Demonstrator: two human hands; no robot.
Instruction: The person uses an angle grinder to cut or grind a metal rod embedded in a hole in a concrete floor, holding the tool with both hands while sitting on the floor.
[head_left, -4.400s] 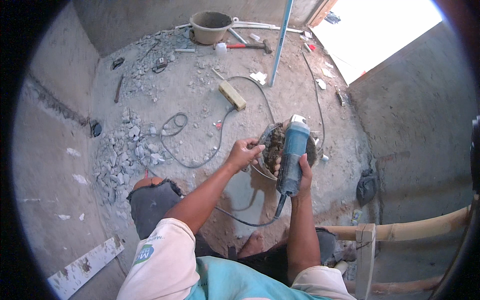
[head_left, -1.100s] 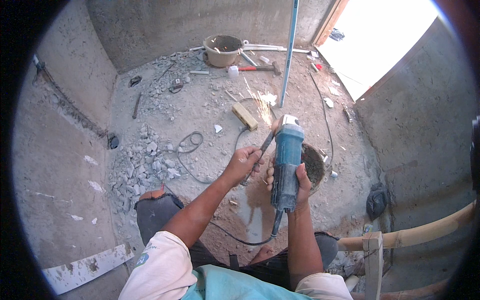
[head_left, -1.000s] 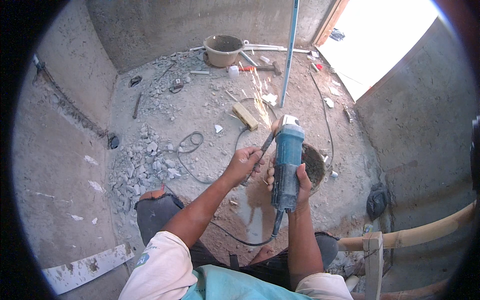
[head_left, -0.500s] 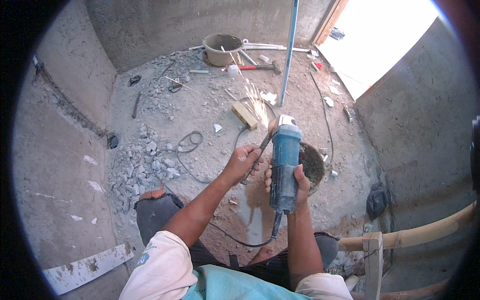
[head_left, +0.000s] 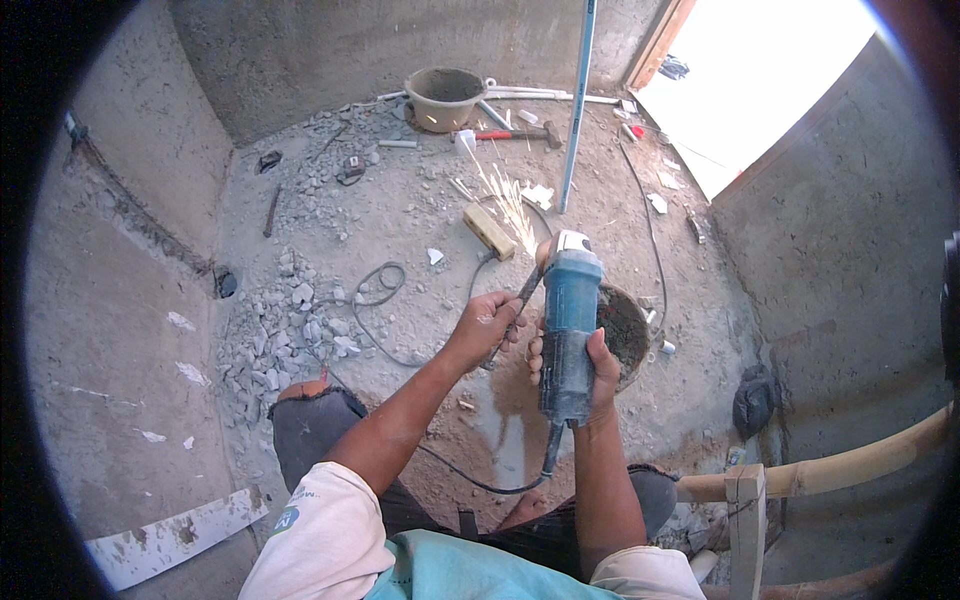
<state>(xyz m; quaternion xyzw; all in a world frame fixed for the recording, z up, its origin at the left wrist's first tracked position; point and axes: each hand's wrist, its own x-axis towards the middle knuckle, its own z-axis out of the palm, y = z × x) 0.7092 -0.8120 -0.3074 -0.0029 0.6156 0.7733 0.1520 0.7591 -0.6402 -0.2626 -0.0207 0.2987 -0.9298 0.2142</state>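
Around the blue grinder [head_left: 572,310] I see a dusty, littered floor [head_left: 700,350] and rough grey walls [head_left: 850,250]. The right hand [head_left: 603,368] wraps its fingers round the grinder; left of it, the left hand [head_left: 486,326] has its fingers closed on a dark bar [head_left: 529,289]. Sparks [head_left: 513,210] spray beyond the grinder, which hides its own underside and part of a tub [head_left: 645,345] at its right.

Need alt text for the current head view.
A person's bare right hand grips a blue-and-grey angle grinder while the left hand holds a narrow dark metal bar at its head, where bright sparks fly forward. Beyond, a pale yellow rectangular block and a red-handled hammer lie on the dusty, rubble-strewn floor.
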